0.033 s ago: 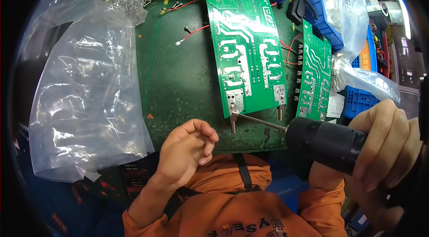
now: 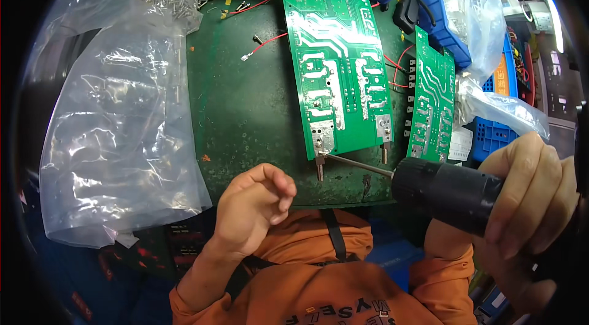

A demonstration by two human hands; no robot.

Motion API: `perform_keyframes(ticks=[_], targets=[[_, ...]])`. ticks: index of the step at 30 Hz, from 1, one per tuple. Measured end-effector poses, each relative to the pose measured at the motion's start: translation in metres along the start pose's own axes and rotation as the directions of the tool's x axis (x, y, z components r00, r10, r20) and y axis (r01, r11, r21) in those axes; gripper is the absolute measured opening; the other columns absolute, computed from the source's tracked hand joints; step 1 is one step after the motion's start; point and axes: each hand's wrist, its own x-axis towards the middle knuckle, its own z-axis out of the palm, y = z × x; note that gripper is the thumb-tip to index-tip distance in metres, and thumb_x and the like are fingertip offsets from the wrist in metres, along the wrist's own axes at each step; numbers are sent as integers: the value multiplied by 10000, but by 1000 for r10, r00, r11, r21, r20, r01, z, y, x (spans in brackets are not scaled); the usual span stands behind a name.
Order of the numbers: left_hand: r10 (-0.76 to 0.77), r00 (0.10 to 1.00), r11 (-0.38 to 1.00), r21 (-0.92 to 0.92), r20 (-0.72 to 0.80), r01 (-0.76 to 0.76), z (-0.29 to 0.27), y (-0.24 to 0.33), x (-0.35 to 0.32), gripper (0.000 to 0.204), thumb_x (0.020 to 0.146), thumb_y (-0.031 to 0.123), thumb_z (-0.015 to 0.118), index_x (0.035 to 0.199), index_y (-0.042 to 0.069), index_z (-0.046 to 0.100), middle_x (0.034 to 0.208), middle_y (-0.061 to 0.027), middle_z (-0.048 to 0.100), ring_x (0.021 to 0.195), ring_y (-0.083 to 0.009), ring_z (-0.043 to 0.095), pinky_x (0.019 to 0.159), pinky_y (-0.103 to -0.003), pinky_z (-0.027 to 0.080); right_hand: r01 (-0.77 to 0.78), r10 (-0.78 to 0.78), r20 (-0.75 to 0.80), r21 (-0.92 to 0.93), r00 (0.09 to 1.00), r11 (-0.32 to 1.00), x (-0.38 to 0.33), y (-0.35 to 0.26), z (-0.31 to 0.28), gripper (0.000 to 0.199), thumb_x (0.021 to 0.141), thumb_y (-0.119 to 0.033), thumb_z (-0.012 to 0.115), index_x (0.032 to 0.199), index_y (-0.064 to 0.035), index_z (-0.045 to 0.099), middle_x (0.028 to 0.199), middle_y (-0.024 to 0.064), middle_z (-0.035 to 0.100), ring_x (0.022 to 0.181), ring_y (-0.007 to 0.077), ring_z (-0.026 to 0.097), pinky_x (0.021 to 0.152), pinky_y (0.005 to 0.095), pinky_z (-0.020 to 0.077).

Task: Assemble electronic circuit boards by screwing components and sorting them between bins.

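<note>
My right hand [image 2: 531, 193] grips the black body of a power screwdriver [image 2: 448, 195]. Its long thin bit reaches left to the screw at the lower left corner of a large green circuit board [image 2: 334, 73]. Below that corner a threaded metal post [image 2: 319, 168] sticks out, and a second post [image 2: 385, 152] shows at the lower right corner. My left hand [image 2: 254, 205] hovers just left of the near post, apart from the board, its fingers curled inward. Whatever it may hold is hidden.
A second green board [image 2: 431, 101] lies to the right. Red wires [image 2: 270, 43] with metal ends stick out beside the large board. A clear plastic bag [image 2: 123, 129] covers the left side of the green work surface [image 2: 239, 110]. Loose screws [image 2: 242, 6] lie at the back; blue bins [image 2: 451, 24] stand right.
My left hand has drifted slightly to the left, away from the post. The screwdriver and the large board stay almost where they were.
</note>
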Motion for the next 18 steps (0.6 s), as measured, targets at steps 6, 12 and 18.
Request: perform_keyframes(ticks=[6,12,18], targets=[[61,998,960,273,8,-61,18,3,8,182,883,146,394,882,1,504,712,-65,524,368,-26,273,332,-178,219,-4,4,21,-24,1000,1000,4,25,15,187,653,46,542,473,-3,535,490,104,563,395,163,568,383,219,522],[-89,995,888,449,-41,98,20,3,16,301,950,218,335,961,-32,503,564,-5,452,366,-17,278,327,-178,209,26,-25,34,-39,999,999,5,15,32,192,662,53,536,479,-7,529,492,98,560,396,158,567,382,214,519],[7,1000,973,231,-27,0,14,-4,-2,293,943,142,339,1153,-50,408,648,-47,485,385,-62,347,377,-183,294,55,-53,29,-68,998,996,1,0,33,198,670,59,530,485,-10,523,493,92,557,398,153,565,380,209,517]])
